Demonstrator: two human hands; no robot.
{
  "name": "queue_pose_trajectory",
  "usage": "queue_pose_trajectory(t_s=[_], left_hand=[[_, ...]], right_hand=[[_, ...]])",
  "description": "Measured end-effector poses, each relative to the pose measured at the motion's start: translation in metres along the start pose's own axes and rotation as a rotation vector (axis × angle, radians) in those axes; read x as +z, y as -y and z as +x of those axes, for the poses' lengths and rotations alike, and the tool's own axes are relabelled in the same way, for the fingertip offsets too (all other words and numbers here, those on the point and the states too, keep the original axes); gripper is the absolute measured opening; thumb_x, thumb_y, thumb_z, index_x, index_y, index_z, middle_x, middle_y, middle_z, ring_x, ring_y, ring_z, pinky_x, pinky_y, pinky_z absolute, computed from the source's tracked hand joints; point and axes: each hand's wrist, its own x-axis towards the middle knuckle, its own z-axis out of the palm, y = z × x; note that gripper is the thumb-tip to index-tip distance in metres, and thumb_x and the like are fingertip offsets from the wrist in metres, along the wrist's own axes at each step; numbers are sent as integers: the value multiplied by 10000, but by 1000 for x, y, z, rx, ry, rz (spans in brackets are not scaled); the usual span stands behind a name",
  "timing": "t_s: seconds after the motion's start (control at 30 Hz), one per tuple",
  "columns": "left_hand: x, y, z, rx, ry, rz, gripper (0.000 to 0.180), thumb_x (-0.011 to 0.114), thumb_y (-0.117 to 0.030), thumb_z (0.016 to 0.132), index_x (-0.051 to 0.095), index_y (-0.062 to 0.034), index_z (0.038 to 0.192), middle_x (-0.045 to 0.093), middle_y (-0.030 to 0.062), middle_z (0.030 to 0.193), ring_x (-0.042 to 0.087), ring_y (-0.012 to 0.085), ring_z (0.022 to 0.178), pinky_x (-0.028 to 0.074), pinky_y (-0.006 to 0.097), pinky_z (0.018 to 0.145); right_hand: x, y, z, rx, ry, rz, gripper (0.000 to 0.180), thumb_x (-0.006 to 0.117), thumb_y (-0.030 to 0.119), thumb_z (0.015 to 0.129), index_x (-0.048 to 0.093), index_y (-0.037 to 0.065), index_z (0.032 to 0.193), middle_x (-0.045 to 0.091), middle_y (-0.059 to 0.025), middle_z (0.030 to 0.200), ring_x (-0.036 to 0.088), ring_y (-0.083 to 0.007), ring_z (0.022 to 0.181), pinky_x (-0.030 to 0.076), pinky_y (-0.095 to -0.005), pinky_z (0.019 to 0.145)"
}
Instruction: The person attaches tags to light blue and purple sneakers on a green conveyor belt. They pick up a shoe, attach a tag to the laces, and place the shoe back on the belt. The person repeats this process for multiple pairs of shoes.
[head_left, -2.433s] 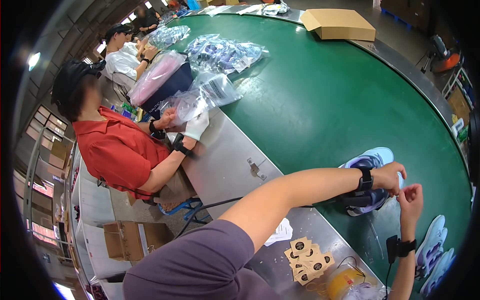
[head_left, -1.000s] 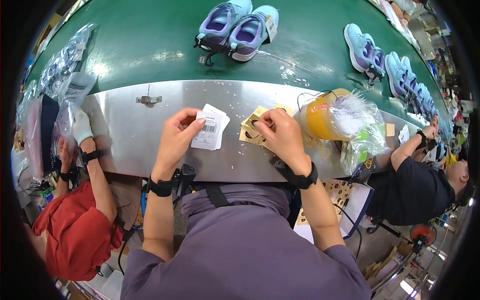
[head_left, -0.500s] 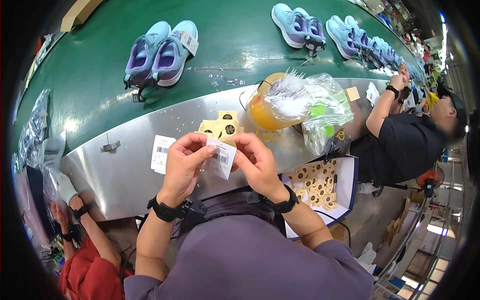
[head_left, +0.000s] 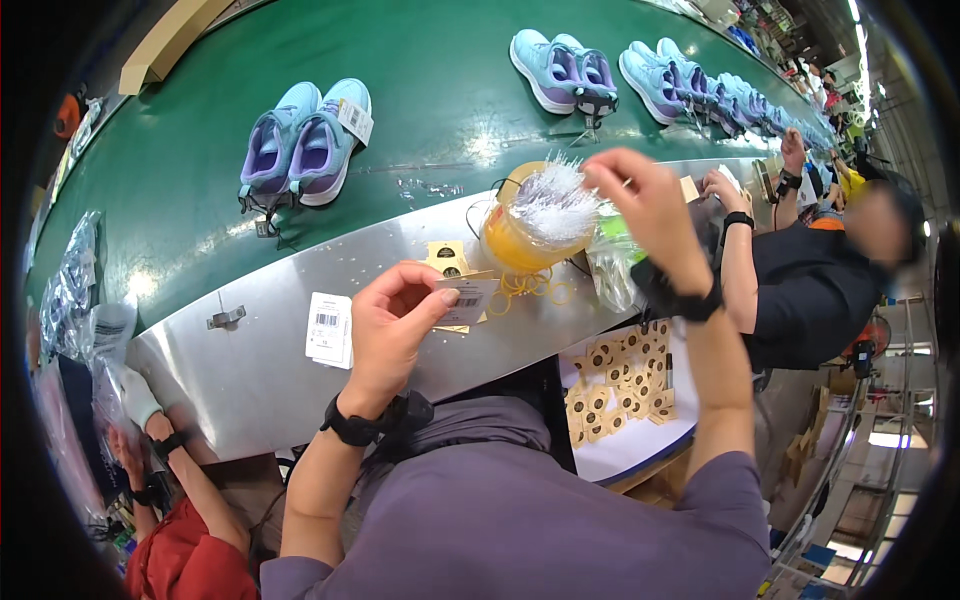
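Observation:
My left hand [head_left: 393, 320] pinches a hang tag [head_left: 470, 297] with a barcode between thumb and fingers, above the steel ledge. Behind it lie tan cards [head_left: 447, 256] with dark round prints. A stack of white barcode tags [head_left: 328, 328] rests left of that hand. My right hand [head_left: 650, 205] is raised over the yellow tub [head_left: 510, 238], its fingers curled together beside a bunch of thin white plastic tag fasteners [head_left: 552, 205]. Whatever those fingertips hold is too fine to make out.
On the green belt [head_left: 420, 110] stand pairs of light-blue and purple shoes [head_left: 300, 145]. Yellow rubber bands [head_left: 525, 290] lie by the tub, near a clear plastic bag [head_left: 612, 262]. A box [head_left: 610, 455] holds many tan cards. Co-workers stand at both sides.
My right hand has left the tag and moved right and up to the fasteners. My left hand keeps the tag. The shoes have shifted left in the picture.

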Motion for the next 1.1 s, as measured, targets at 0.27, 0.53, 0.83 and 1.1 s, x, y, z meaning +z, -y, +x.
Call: queue_pose_trajectory(t_s=[0.27,0.53,0.83,1.1], left_hand=[[32,-5,23,260,315,366,87,619,46,816,591,37,898,558,62,899,564,103,804,491,237,726],[83,-4,80,243,349,317,60,613,-17,837,562,9,853,511,122,1297,595,95,880,488,238,753],[98,16,73,142,129,-49,97,629,-25,845,570,-17,922,595,54,1052,604,87,860,473,234,745],[109,4,63,111,70,-52,111,651,-77,849,582,-28,922,638,9,841,588,54,759,468,206,682]], right_hand=[[-15,-47,44,590,317,714,265,565,170,919,614,22,1134,544,44,810,391,2,609,239,-127,432],[-7,0,12,-237,-142,349,154,501,115,949,608,23,1009,640,-30,883,581,-85,783,458,-218,707],[-29,25,-42,-219,-241,-41,201,538,-11,874,608,14,1061,621,-87,790,593,-151,650,460,-276,577],[-15,21,-42,-348,-260,-235,128,638,3,745,616,56,860,607,-61,656,607,-230,551,462,-321,494]])
